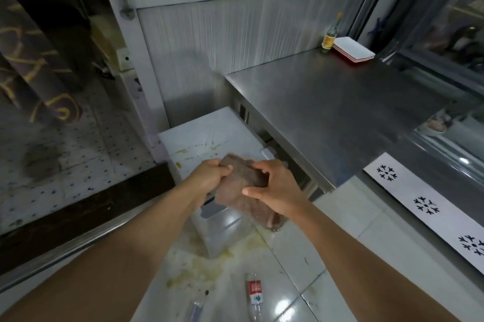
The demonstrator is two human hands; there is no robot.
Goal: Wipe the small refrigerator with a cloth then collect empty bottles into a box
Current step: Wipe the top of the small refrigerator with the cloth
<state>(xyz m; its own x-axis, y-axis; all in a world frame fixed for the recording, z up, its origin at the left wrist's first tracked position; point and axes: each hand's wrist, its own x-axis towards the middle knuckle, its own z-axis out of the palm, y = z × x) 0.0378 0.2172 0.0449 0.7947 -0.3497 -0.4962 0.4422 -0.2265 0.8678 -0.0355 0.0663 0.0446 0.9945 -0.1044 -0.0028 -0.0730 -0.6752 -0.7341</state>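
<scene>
Hanging at the centre of the frame, a brown folded terry cloth (242,185) is held above the small white refrigerator (207,143), whose top is marked with yellowish stains. Its upper edge is pinched by the left hand (209,177), fingers curled round it, while its right side is gripped by the right hand (275,185). At the lower centre, a clear plastic bottle with a red label (254,295) is seen lying on the white tiled floor (340,238). At the upper right, a grey steel counter (327,101) is seen.
</scene>
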